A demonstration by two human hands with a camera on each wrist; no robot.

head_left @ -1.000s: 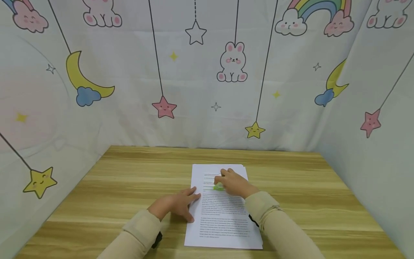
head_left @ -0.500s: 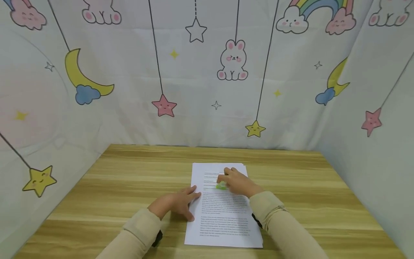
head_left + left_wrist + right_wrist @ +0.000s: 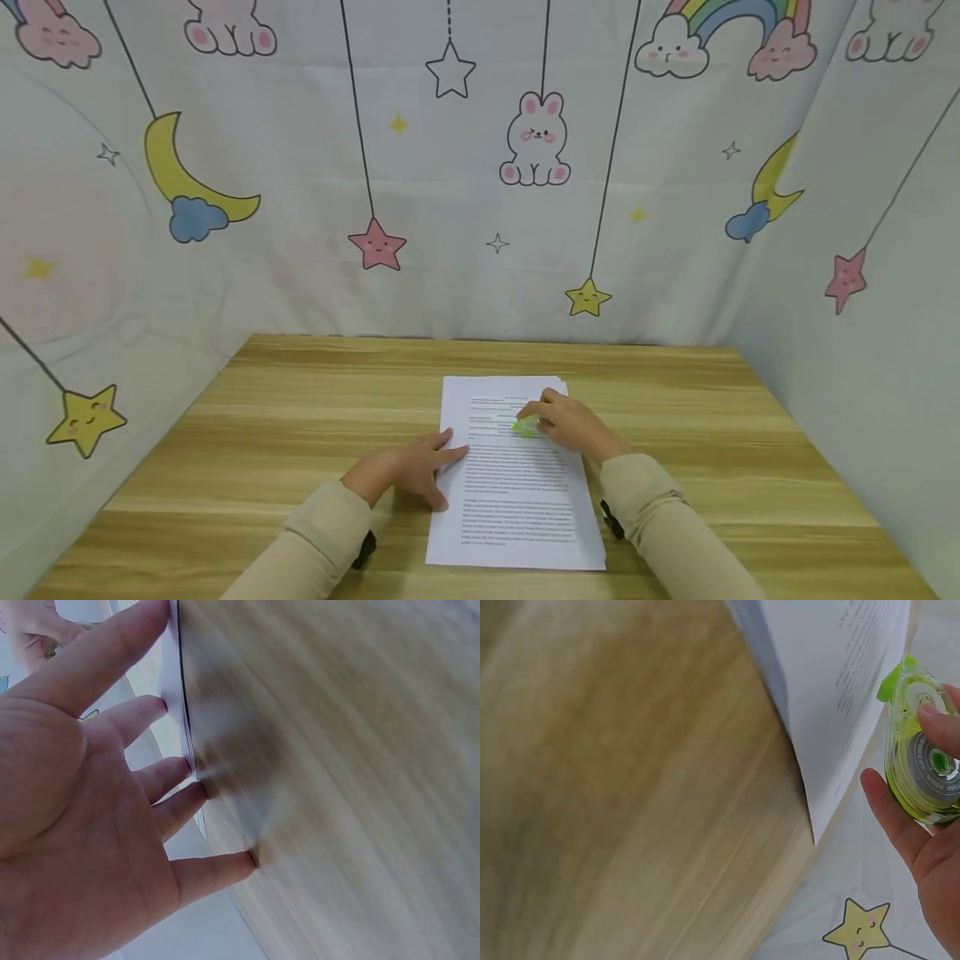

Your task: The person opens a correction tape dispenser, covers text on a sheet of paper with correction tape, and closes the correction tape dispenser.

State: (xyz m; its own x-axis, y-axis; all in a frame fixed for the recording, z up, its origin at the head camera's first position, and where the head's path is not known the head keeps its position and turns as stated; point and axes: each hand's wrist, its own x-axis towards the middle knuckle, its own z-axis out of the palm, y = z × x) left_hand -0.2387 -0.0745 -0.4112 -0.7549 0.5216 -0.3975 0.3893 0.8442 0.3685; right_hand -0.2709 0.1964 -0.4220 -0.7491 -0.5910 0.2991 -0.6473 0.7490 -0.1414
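Note:
A correction tape (image 3: 915, 742) with a clear body and green tip is gripped in my right hand (image 3: 573, 423), thumb on its side. In the head view the tape's green tip (image 3: 519, 428) is over the upper printed lines of a stack of paper (image 3: 517, 533). My left hand (image 3: 411, 472) lies at the stack's left edge with fingers spread. The left wrist view shows its straight fingers (image 3: 214, 871) along the paper edge, the little finger touching the wood.
The stack lies on a wood-grain table (image 3: 330, 383), sheets slightly offset at the top right corner. A white curtain (image 3: 450, 292) printed with stars, moons and rabbits rises behind the table and along both sides.
My right hand has moved to the right across the upper lines with the correction tape, uncovering more print. My left hand has stayed at the paper's edge.

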